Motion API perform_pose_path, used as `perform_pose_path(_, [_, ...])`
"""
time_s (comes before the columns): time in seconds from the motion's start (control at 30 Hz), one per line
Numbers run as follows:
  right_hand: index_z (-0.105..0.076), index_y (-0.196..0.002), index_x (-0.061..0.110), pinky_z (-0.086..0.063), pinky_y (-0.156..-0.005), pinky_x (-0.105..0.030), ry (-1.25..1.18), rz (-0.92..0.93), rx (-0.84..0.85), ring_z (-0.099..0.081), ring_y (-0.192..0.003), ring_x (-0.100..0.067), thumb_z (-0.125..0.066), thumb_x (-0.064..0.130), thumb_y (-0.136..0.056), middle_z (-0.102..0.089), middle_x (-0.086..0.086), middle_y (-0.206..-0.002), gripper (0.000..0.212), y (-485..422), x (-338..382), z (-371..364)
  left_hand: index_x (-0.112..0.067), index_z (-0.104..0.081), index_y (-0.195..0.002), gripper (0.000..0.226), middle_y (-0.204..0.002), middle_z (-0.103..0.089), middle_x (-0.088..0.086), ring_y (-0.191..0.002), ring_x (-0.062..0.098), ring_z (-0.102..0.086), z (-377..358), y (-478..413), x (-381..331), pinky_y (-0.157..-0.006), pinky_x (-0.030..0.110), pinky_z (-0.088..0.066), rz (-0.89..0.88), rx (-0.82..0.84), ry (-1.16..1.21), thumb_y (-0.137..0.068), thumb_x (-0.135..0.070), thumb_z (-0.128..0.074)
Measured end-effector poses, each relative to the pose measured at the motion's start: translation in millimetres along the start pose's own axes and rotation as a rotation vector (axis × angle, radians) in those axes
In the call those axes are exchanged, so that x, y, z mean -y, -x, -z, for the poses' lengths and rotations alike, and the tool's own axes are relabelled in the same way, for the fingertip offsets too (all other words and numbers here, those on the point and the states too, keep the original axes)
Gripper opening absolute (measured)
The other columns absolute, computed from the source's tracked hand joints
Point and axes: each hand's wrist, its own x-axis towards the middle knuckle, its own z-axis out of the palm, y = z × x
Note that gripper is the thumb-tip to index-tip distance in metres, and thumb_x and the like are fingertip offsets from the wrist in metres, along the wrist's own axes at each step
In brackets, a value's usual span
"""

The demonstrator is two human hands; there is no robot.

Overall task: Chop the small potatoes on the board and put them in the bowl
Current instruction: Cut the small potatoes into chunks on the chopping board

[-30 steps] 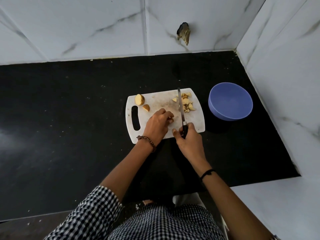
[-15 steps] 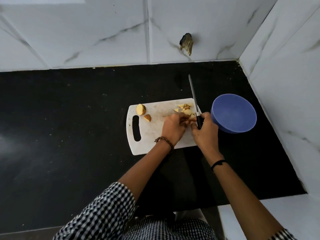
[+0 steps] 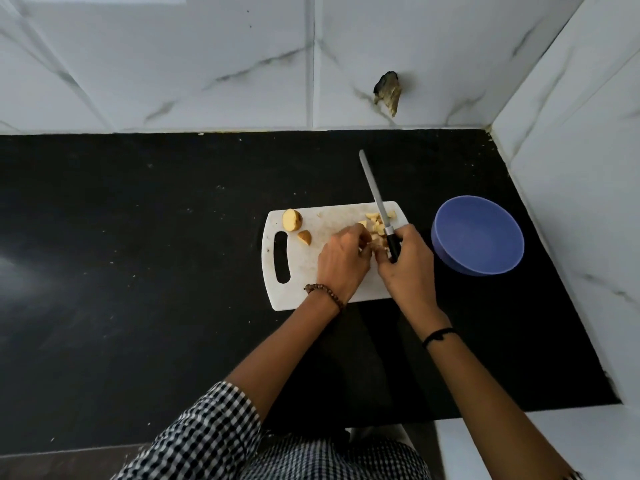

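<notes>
forearms reach in from 6 o'clock and the two hands meet over the 3 o'clock half of the board (image 3: 301, 271). the left hand (image 3: 343, 261) lies knuckles up, its fingers bent down together onto the pieces (image 3: 375, 221); whether they pinch any, i cannot tell. the right hand (image 3: 405, 268) sits just beside it, fingers wrapped tight round the black handle of the knife (image 3: 377, 202).

a bead bracelet (image 3: 325, 294) rings the left wrist, a dark band (image 3: 438, 336) the right, and a checked sleeve (image 3: 204, 434) shows at 7 o'clock. the bowl (image 3: 478, 233) stands on the black counter (image 3: 121, 254) at 3 o'clock of the board, near it but apart. a potato half (image 3: 292, 220) and a wedge (image 3: 304, 238) lie by the slot at the board's 9 o'clock end. both hands hide part of the pieces.

the knife's long axis runs from the fist up past the board's far edge, tip pointing between 11 and 12 o'clock, blade crossing over the pieces. the board's long axis runs 9 to 3.
</notes>
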Motion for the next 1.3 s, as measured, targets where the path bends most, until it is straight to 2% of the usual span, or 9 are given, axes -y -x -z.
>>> perform_pose_path(0.17, [-0.055,-0.124,0.017,-0.050,-0.092,-0.027,-0.039,-0.008,0.129,-0.060,-0.112,-0.014,-0.070,0.024,-0.091,-0.064,0.001,-0.118,0.038,0.7,21.3,-28.3,-0.019,-0.057,-0.110,0.020,-0.106,-0.057,-0.003,-0.079,0.013,-0.060,28.8,17.4,34.8,-0.057,0.023,-0.046,0.117,-0.117,-0.197,-0.091,-0.024,-0.061])
perform_pose_path(0.33, [-0.054,-0.115,0.019,-0.045,-0.080,-0.021,-0.070,0.027,0.228,-0.058,-0.100,-0.010,-0.071,0.024,-0.090,-0.059,0.006,-0.108,0.030,-8.1,46.8,-63.0,-0.019,-0.056,-0.114,0.025,-0.107,-0.058,-0.004,-0.082,0.012,-0.060,50.2,26.5,60.8,-0.064,0.027,-0.051,0.285,-0.167,-0.170,-0.092,-0.030,-0.060])
perform_pose_path(0.6, [-0.049,-0.111,0.021,-0.036,-0.056,-0.010,-0.049,0.095,0.362,-0.056,-0.076,-0.002,-0.072,0.024,-0.090,-0.057,0.012,-0.087,0.032,-25.9,61.3,-78.6,-0.012,-0.065,-0.112,0.022,-0.100,-0.059,0.003,-0.079,0.012,-0.057,50.1,22.6,73.1,-0.069,0.023,-0.049,0.287,-0.171,0.004,-0.093,-0.010,-0.055])
perform_pose_path(0.7, [-0.051,-0.111,0.018,-0.043,-0.058,-0.013,-0.041,0.097,0.334,-0.059,-0.077,-0.006,-0.070,0.020,-0.091,-0.060,0.009,-0.088,0.028,-21.1,54.1,-73.4,-0.013,-0.066,-0.110,0.019,-0.099,-0.062,0.001,-0.075,0.015,-0.065,47.4,20.8,74.4,-0.064,0.034,-0.059,0.330,-0.139,0.148,-0.094,-0.018,-0.057])
perform_pose_path(0.87, [-0.049,-0.109,0.018,-0.045,-0.069,-0.017,-0.010,0.092,0.291,-0.053,-0.081,-0.003,-0.072,0.015,-0.088,-0.049,0.019,-0.086,0.031,-1.0,38.2,-54.8,-0.011,-0.067,-0.095,0.012,-0.085,-0.072,0.003,-0.074,0.013,-0.070,45.9,19.0,61.9,-0.067,0.030,-0.060,0.489,0.014,0.431,-0.088,-0.021,-0.068])
perform_pose_path(1.0, [-0.051,-0.115,0.022,-0.047,-0.078,-0.016,-0.094,0.006,0.262,-0.058,-0.089,0.000,-0.074,0.020,-0.088,-0.060,0.020,-0.106,0.036,14.4,21.2,-37.9,-0.009,-0.067,-0.091,0.006,-0.079,-0.073,0.006,-0.068,0.012,-0.071,46.2,19.6,54.5,-0.062,0.020,-0.057,0.464,0.110,0.453,-0.088,-0.014,-0.068])
perform_pose_path(1.07, [-0.053,-0.113,0.022,-0.045,-0.077,-0.012,-0.137,-0.029,0.194,-0.059,-0.092,-0.002,-0.071,0.024,-0.091,-0.062,0.014,-0.109,0.028,23.0,13.4,-30.6,-0.009,-0.067,-0.093,0.005,-0.078,-0.073,0.005,-0.067,0.010,-0.070,44.0,20.7,50.8,-0.060,0.015,-0.055,0.429,0.108,0.428,-0.090,-0.012,-0.065])
perform_pose_path(1.13, [-0.056,-0.103,0.020,-0.046,-0.073,-0.015,-0.138,-0.055,0.152,-0.060,-0.086,-0.004,-0.066,0.033,-0.094,-0.063,0.009,-0.098,0.019,31.7,9.1,-25.6,-0.010,-0.069,-0.098,0.009,-0.079,-0.073,0.004,-0.068,0.008,-0.070,41.3,22.7,50.7,-0.063,0.015,-0.056,0.397,0.096,0.394,-0.091,-0.011,-0.063])
perform_pose_path(1.3, [-0.059,-0.088,0.023,-0.046,-0.060,-0.031,-0.244,-0.196,0.268,-0.060,-0.065,-0.013,-0.047,0.064,-0.094,-0.061,0.004,-0.072,0.043,51.9,3.4,-28.4,-0.012,-0.073,-0.101,0.015,-0.086,-0.073,-0.002,-0.076,0.003,-0.068,39.0,27.2,52.7,-0.078,0.017,-0.056,0.348,0.099,0.342,-0.090,-0.017,-0.065])
